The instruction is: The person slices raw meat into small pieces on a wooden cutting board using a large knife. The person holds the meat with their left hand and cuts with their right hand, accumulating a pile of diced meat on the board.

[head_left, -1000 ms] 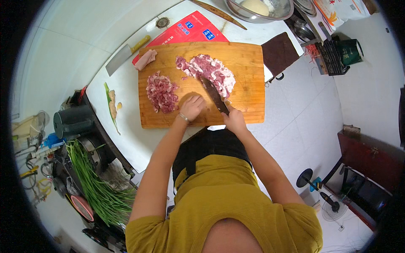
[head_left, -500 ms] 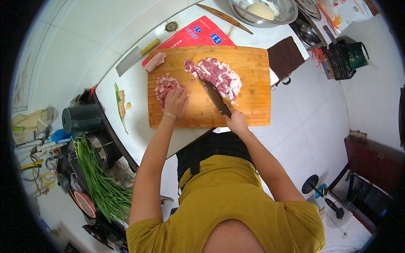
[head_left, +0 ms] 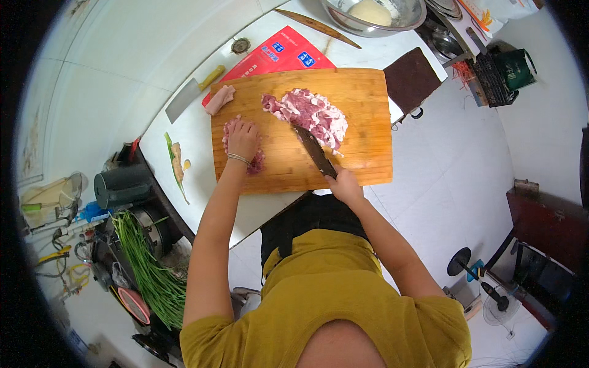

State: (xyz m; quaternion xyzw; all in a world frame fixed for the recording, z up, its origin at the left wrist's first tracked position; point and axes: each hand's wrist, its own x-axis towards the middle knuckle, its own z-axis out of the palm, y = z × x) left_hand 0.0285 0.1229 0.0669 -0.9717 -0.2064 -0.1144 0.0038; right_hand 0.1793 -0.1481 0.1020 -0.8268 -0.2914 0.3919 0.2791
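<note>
A wooden cutting board [head_left: 362, 110] lies on the white counter. My left hand [head_left: 243, 137] rests on a small heap of raw red meat [head_left: 256, 162] at the board's left side, fingers curled over it. My right hand [head_left: 343, 184] grips the handle of a dark knife [head_left: 313, 150], whose blade points up-left toward a larger pile of sliced pink meat [head_left: 310, 113] in the board's middle. A single pale piece of meat [head_left: 219, 99] sits at the board's far left corner.
A cleaver [head_left: 190, 95] and a red packet [head_left: 276, 55] lie beyond the board. A metal bowl with dough [head_left: 371, 12] stands at the back. Ginger [head_left: 178, 159] lies left of the board; green chives [head_left: 147, 273] and pots sit lower left.
My left hand moved left from beside the knife onto the small meat heap. The knife tip has come to the edge of the large pile. The view shifted slightly.
</note>
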